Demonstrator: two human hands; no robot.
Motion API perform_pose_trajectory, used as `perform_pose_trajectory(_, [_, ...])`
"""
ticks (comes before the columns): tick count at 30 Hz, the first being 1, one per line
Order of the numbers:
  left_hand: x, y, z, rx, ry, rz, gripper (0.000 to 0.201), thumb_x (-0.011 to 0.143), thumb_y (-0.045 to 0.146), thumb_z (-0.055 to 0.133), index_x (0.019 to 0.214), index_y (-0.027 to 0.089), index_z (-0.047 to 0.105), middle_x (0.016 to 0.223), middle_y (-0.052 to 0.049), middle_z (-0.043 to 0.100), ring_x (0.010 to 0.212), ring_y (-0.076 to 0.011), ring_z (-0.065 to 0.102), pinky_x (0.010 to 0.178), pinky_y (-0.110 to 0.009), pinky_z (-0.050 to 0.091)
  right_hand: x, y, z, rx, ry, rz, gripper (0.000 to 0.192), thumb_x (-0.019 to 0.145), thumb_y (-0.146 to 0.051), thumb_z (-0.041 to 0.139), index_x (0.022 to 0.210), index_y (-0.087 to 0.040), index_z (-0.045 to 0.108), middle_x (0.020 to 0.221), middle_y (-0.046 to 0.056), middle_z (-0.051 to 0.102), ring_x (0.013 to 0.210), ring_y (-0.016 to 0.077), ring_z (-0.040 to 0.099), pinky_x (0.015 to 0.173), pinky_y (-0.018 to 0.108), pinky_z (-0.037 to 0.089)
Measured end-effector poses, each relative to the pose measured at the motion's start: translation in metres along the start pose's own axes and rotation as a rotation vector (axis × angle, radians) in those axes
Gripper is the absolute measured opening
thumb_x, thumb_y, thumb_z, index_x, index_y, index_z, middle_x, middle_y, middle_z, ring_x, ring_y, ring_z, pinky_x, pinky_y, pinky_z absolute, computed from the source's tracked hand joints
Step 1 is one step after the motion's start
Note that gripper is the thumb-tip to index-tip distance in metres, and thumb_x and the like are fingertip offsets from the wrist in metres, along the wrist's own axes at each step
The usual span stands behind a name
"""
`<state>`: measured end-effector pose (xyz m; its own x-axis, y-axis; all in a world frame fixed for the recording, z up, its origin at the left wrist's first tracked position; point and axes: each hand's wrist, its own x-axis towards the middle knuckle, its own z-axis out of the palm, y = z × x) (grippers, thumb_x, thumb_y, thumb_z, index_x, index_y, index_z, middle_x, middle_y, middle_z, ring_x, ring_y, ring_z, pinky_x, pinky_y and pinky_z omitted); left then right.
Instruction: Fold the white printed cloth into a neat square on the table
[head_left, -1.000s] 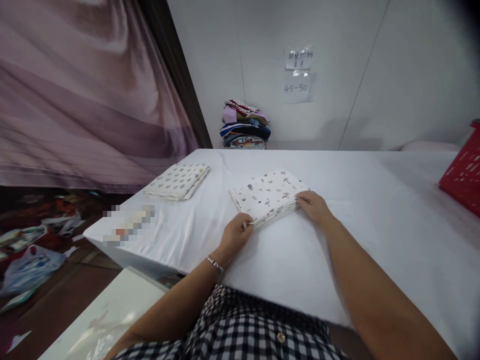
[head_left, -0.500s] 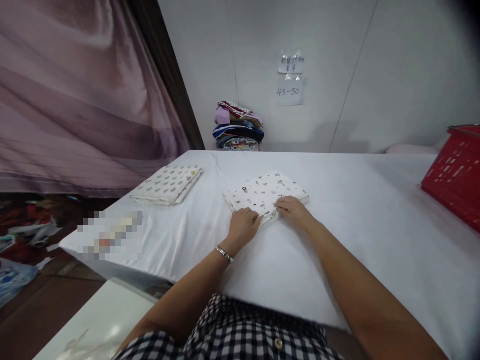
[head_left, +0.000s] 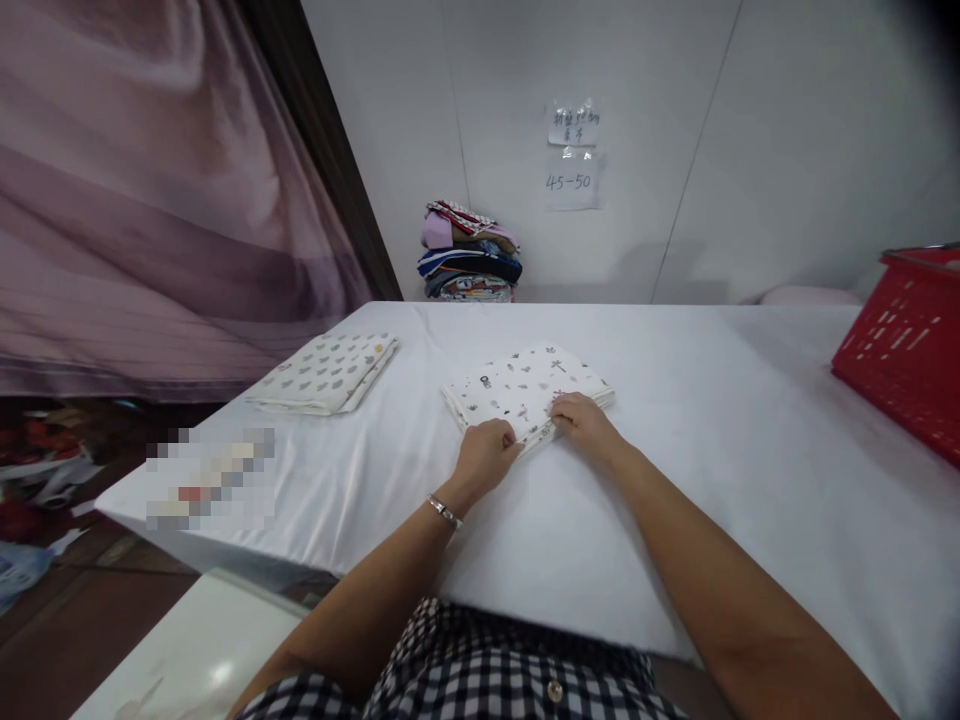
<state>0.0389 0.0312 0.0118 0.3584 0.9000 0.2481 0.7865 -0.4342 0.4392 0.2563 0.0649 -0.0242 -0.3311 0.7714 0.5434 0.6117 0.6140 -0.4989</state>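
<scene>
Near the middle of the frame, a folded white printed cloth lay flat on the white-covered counter, and both hands rested on its near edge. The left hand had its fingers curled down onto the lower left corner, while the right hand lay just beside it with fingers pressed flat on the cloth, neither clearly gripping. A second folded cloth sat well apart at left, a red basket at the right edge.
</scene>
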Motion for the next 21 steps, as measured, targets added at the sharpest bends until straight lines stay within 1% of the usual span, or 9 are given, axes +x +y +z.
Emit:
perform_pose_trajectory(2, [-0.001,-0.001,-0.001,-0.056,0.004,-0.001,0.015,0.073,0.027,0.062,0.062,0.020,0.055,0.064,0.002,0.060,0.060,-0.0129,0.052,0.059,-0.026,0.036,0.000,-0.002,-0.002,0.014,0.008,-0.005,0.019,0.078,-0.014,0.051,0.075,-0.023,0.067,0.087,0.005,0.067,0.089,0.0202,0.058,0.084,0.036,0.043])
perform_pose_trajectory(5, [-0.002,-0.003,0.000,-0.096,0.003,0.032,0.015,0.074,0.027,0.060,0.062,0.019,0.055,0.064,0.003,0.059,0.060,-0.0120,0.051,0.060,-0.026,0.036,-0.001,-0.001,-0.003,0.030,0.012,-0.021,0.018,0.078,-0.015,0.051,0.076,-0.022,0.068,0.086,0.005,0.067,0.088,0.0200,0.059,0.084,0.035,0.043])
perform_pose_trajectory(8, [-0.003,-0.004,0.002,-0.053,0.006,0.077,0.012,0.075,0.025,0.060,0.065,0.019,0.055,0.067,0.002,0.059,0.062,-0.0126,0.051,0.062,-0.027,0.036,-0.002,0.000,-0.004,0.040,0.003,-0.015,0.017,0.077,-0.016,0.052,0.076,-0.023,0.068,0.086,0.005,0.067,0.088,0.0196,0.059,0.084,0.035,0.044])
perform_pose_trajectory(13, [-0.005,-0.005,0.005,0.075,-0.003,0.160,0.007,0.078,0.023,0.056,0.072,0.019,0.056,0.075,-0.001,0.060,0.071,-0.0156,0.052,0.067,-0.030,0.037,-0.003,-0.001,-0.006,0.113,-0.017,0.044,0.016,0.074,-0.016,0.055,0.073,-0.024,0.068,0.086,0.003,0.067,0.088,0.0184,0.059,0.082,0.033,0.045])
perform_pose_trajectory(16, [-0.004,-0.004,0.006,0.103,0.028,0.187,0.007,0.081,0.025,0.055,0.078,0.019,0.056,0.081,-0.004,0.059,0.078,-0.0180,0.052,0.071,-0.032,0.039,-0.003,0.001,-0.007,0.154,-0.040,0.068,0.015,0.074,-0.016,0.055,0.074,-0.024,0.068,0.086,0.003,0.067,0.088,0.0185,0.059,0.082,0.033,0.045])
perform_pose_trajectory(18, [-0.003,-0.003,0.007,0.093,0.060,0.232,0.009,0.082,0.026,0.054,0.087,0.019,0.057,0.089,-0.005,0.059,0.085,-0.0196,0.052,0.075,-0.033,0.040,-0.002,0.002,-0.007,0.174,-0.049,0.073,0.015,0.073,-0.017,0.056,0.075,-0.024,0.069,0.085,0.003,0.067,0.086,0.0185,0.059,0.082,0.033,0.045])
perform_pose_trajectory(21, [0.000,-0.001,0.010,0.075,0.043,0.274,0.013,0.084,0.023,0.052,0.095,0.021,0.058,0.094,-0.006,0.059,0.089,-0.0198,0.052,0.077,-0.033,0.041,-0.002,0.003,-0.006,0.184,-0.045,0.067,0.015,0.071,-0.016,0.057,0.074,-0.025,0.069,0.085,0.002,0.067,0.085,0.0185,0.059,0.080,0.033,0.046])
